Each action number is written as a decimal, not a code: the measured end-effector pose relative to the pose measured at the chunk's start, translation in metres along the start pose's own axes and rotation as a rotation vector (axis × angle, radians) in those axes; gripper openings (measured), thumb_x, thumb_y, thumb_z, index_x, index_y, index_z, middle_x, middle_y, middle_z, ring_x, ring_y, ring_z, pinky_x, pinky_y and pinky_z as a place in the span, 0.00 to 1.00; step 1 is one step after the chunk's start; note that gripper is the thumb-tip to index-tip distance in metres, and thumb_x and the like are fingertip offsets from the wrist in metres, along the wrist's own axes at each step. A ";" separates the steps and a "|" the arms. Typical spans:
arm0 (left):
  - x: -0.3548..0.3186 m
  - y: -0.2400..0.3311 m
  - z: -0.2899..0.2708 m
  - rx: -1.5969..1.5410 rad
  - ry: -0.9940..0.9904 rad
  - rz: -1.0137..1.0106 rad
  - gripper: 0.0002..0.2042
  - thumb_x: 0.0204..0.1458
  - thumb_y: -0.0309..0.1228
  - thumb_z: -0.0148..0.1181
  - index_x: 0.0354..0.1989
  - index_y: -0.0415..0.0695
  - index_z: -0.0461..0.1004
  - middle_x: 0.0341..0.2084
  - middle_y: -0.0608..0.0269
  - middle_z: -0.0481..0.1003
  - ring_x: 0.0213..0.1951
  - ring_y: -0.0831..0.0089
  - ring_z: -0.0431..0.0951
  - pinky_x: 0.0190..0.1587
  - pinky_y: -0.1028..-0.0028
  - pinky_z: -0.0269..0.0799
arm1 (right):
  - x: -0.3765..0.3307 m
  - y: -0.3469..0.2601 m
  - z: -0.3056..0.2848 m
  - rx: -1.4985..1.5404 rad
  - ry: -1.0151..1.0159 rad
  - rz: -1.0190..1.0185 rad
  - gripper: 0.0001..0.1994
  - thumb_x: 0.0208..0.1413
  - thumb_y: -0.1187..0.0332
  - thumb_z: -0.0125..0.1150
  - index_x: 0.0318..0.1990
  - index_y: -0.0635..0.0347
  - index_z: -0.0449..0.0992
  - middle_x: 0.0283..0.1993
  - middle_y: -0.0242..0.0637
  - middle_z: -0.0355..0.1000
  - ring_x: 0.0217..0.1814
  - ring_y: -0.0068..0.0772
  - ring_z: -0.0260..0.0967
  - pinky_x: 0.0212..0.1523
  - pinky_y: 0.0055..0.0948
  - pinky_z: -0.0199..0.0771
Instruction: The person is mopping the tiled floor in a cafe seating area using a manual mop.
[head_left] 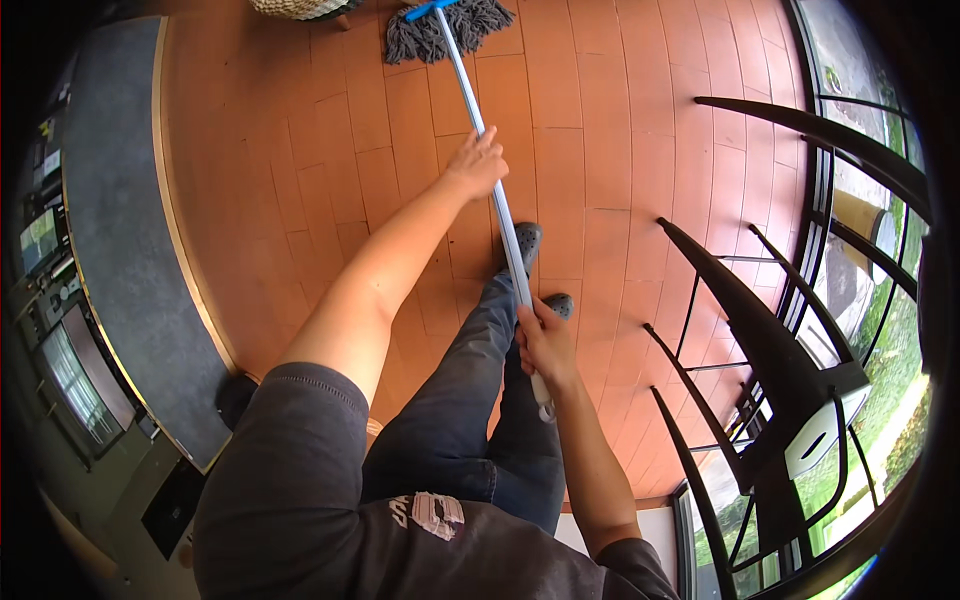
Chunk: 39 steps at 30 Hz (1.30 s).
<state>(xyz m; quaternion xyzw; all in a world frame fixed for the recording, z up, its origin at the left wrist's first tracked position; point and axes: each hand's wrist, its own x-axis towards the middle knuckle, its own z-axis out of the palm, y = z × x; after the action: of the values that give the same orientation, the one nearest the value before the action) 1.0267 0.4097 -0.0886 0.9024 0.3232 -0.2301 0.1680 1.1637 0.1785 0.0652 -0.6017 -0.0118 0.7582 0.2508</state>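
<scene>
Right grip (547,345) wraps the pole (510,235) near its butt end. Left grip (478,165) wraps it farther up, nearer the mop head (477,30). Pole's long axis runs away from the body, slightly left. Mop head sits beyond left grip on orange-brown floor (590,150). Black-legged furniture (755,350) right of both; woven basket (300,7) beyond left grip, leftward.

The mop head (410,42) lies on the floor (600,120) at the mop pole's (508,230) far end. Left of the pole are a basket (300,8), near that far end, and a surface (115,200). Right of it stand furniture legs (722,292); farther right, windows (865,55).
</scene>
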 end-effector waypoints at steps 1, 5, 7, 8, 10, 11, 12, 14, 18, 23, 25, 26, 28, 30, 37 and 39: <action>-0.005 0.004 0.008 -0.006 -0.005 0.050 0.08 0.48 0.31 0.57 0.34 0.53 0.82 0.46 0.54 0.73 0.66 0.48 0.54 0.66 0.48 0.48 | -0.003 0.014 -0.005 0.006 -0.005 -0.030 0.11 0.65 0.60 0.50 0.46 0.57 0.70 0.19 0.26 0.58 0.11 0.15 0.52 0.10 0.19 0.54; -0.051 0.105 0.022 -0.127 0.030 0.227 0.06 0.44 0.35 0.58 0.28 0.51 0.80 0.39 0.54 0.73 0.59 0.44 0.62 0.59 0.34 0.52 | -0.087 0.065 -0.046 -0.040 0.077 0.074 0.10 0.65 0.60 0.50 0.35 0.56 0.68 0.14 0.24 0.57 0.09 0.15 0.51 0.09 0.20 0.50; -0.084 0.160 0.022 -0.193 0.013 0.325 0.06 0.41 0.34 0.60 0.27 0.50 0.80 0.33 0.57 0.72 0.50 0.54 0.68 0.56 0.29 0.50 | -0.145 0.098 -0.064 -0.055 0.115 0.096 0.12 0.65 0.60 0.51 0.35 0.58 0.68 0.14 0.25 0.59 0.09 0.16 0.54 0.09 0.19 0.51; -0.099 0.182 0.029 -0.210 0.082 0.348 0.04 0.40 0.33 0.60 0.25 0.51 0.79 0.30 0.61 0.72 0.45 0.59 0.69 0.55 0.28 0.50 | -0.174 0.110 -0.072 -0.055 0.110 0.134 0.11 0.65 0.61 0.50 0.42 0.61 0.71 0.14 0.26 0.60 0.10 0.16 0.55 0.10 0.19 0.53; -0.124 0.214 0.009 -0.249 -0.096 0.439 0.02 0.39 0.31 0.60 0.21 0.51 0.78 0.28 0.64 0.72 0.43 0.62 0.70 0.56 0.28 0.48 | -0.224 0.118 -0.073 0.041 0.100 0.190 0.19 0.65 0.63 0.49 0.59 0.63 0.68 0.15 0.26 0.61 0.11 0.16 0.55 0.11 0.20 0.53; -0.128 0.217 -0.003 -0.251 -0.096 0.449 0.02 0.39 0.31 0.60 0.21 0.51 0.78 0.28 0.64 0.72 0.43 0.62 0.70 0.56 0.28 0.48 | -0.238 0.127 -0.075 0.079 0.112 0.201 0.20 0.65 0.63 0.49 0.60 0.63 0.66 0.15 0.26 0.61 0.11 0.15 0.55 0.11 0.19 0.52; -0.134 0.215 -0.014 -0.330 -0.027 0.446 0.01 0.38 0.30 0.60 0.20 0.51 0.77 0.27 0.64 0.72 0.43 0.62 0.70 0.57 0.28 0.48 | -0.244 0.122 -0.070 0.119 0.122 0.214 0.21 0.65 0.63 0.50 0.62 0.63 0.65 0.16 0.26 0.61 0.11 0.15 0.55 0.11 0.19 0.52; -0.128 0.206 -0.014 -0.316 0.003 0.397 0.02 0.38 0.29 0.59 0.19 0.52 0.76 0.24 0.65 0.70 0.41 0.63 0.69 0.60 0.32 0.47 | -0.228 0.112 -0.069 0.116 0.083 0.203 0.16 0.64 0.64 0.48 0.55 0.63 0.68 0.16 0.28 0.62 0.11 0.18 0.56 0.11 0.18 0.52; -0.056 0.105 -0.009 -0.169 0.246 0.285 0.04 0.42 0.30 0.57 0.21 0.51 0.77 0.26 0.63 0.71 0.41 0.60 0.69 0.59 0.45 0.57 | -0.110 0.056 -0.039 0.150 -0.086 0.006 0.11 0.64 0.64 0.46 0.49 0.59 0.67 0.17 0.29 0.60 0.09 0.19 0.55 0.09 0.19 0.55; 0.027 0.010 -0.028 -0.063 0.074 0.120 0.07 0.48 0.26 0.55 0.31 0.49 0.79 0.50 0.53 0.69 0.68 0.53 0.52 0.69 0.57 0.49 | -0.019 -0.006 0.002 0.254 0.003 -0.062 0.21 0.66 0.61 0.45 0.63 0.57 0.62 0.25 0.28 0.61 0.12 0.15 0.53 0.11 0.18 0.55; 0.031 0.007 -0.028 -0.076 0.066 0.128 0.07 0.48 0.25 0.54 0.31 0.50 0.79 0.49 0.54 0.69 0.67 0.55 0.54 0.68 0.52 0.48 | -0.022 -0.016 0.004 0.311 -0.017 -0.039 0.20 0.67 0.61 0.46 0.63 0.56 0.61 0.25 0.29 0.61 0.13 0.15 0.51 0.10 0.19 0.53; 0.030 0.010 -0.024 -0.069 0.067 0.134 0.07 0.48 0.26 0.54 0.31 0.50 0.79 0.48 0.54 0.69 0.66 0.55 0.55 0.68 0.49 0.48 | -0.027 -0.008 0.000 0.307 -0.026 -0.023 0.21 0.66 0.61 0.46 0.64 0.56 0.60 0.25 0.29 0.61 0.13 0.15 0.51 0.10 0.19 0.53; 0.018 0.035 -0.007 -0.007 0.068 0.241 0.06 0.46 0.31 0.57 0.31 0.51 0.80 0.44 0.55 0.72 0.62 0.52 0.60 0.62 0.44 0.53 | -0.052 0.004 -0.012 0.246 0.027 0.050 0.21 0.66 0.62 0.46 0.64 0.56 0.60 0.25 0.29 0.62 0.13 0.16 0.53 0.11 0.18 0.55; -0.009 0.087 0.001 -0.015 0.246 0.319 0.03 0.41 0.31 0.59 0.24 0.52 0.77 0.34 0.56 0.72 0.57 0.50 0.64 0.57 0.47 0.55 | -0.092 0.027 -0.035 0.181 0.024 0.087 0.21 0.66 0.62 0.45 0.64 0.56 0.60 0.25 0.29 0.62 0.14 0.17 0.55 0.11 0.19 0.58; -0.142 0.273 -0.002 -0.411 -0.179 0.432 0.09 0.49 0.32 0.52 0.30 0.44 0.79 0.41 0.48 0.70 0.62 0.40 0.56 0.60 0.30 0.43 | -0.287 0.123 -0.055 0.219 0.210 0.273 0.20 0.67 0.63 0.46 0.64 0.56 0.62 0.18 0.23 0.58 0.12 0.15 0.54 0.13 0.17 0.53; -0.151 0.280 -0.005 -0.437 -0.160 0.452 0.09 0.49 0.31 0.52 0.30 0.44 0.79 0.42 0.48 0.70 0.62 0.40 0.57 0.60 0.29 0.43 | -0.307 0.126 -0.050 0.346 0.276 0.318 0.18 0.64 0.63 0.51 0.59 0.61 0.67 0.22 0.28 0.64 0.19 0.16 0.58 0.17 0.17 0.55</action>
<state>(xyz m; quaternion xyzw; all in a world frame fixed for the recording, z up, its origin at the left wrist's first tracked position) 1.1098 0.1298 0.0376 0.8728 0.1421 -0.1825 0.4298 1.2095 -0.0669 0.2893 -0.6418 0.2469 0.6896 0.2272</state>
